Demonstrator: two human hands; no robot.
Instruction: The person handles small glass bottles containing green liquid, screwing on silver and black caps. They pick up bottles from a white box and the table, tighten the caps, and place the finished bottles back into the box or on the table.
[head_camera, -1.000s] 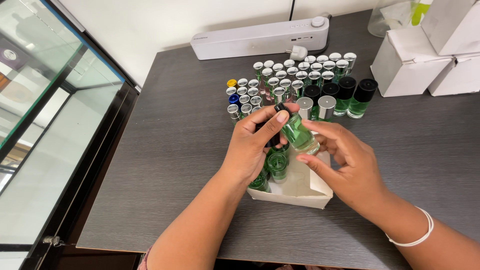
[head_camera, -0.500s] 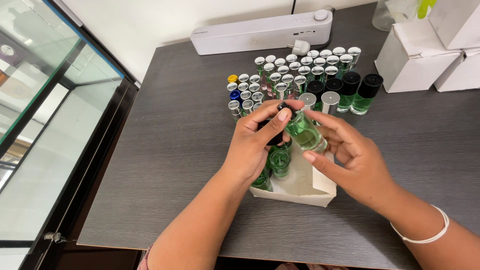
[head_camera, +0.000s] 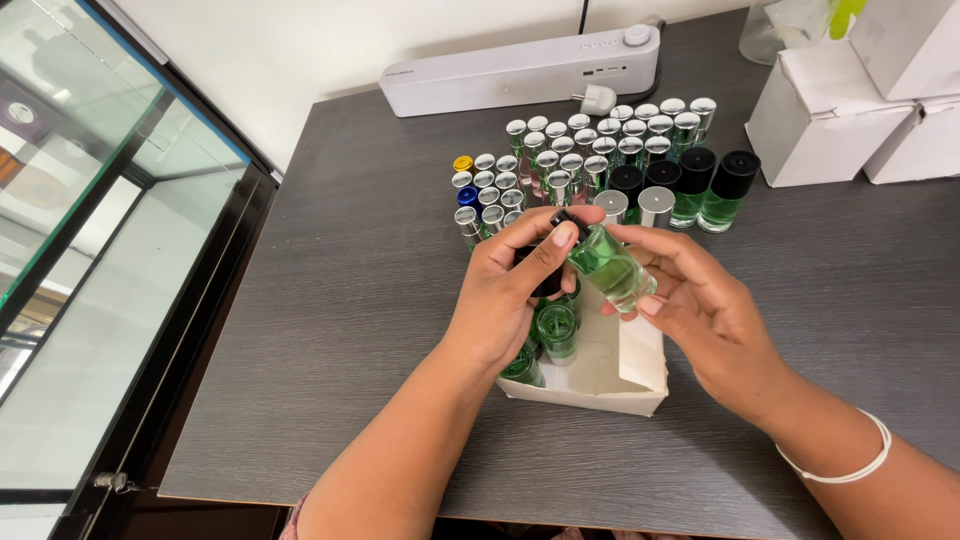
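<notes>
Left hand (head_camera: 510, 290): its fingers pinch the black top end of a small clear glass bottle of green liquid (head_camera: 610, 268).
Right hand (head_camera: 700, 305): its fingers wrap the bottle's other end.
Bottle: tilted in the air, just above a small open white cardboard box (head_camera: 620, 375).
Box: more green bottles (head_camera: 556, 328) stand inside.
Dark grey wooden tabletop (head_camera: 360, 300): rows of little silver-capped bottles (head_camera: 590, 150) stand behind the hands.

The scene was bright and evenly lit by soft, diffuse light. Shadows under the hands on the dark surface (head_camera: 330, 300) were faint. The glass cabinet (head_camera: 90, 250) at left carried pale reflections. Focus was sharp throughout; straight edges bowed slightly toward the frame's borders.
</notes>
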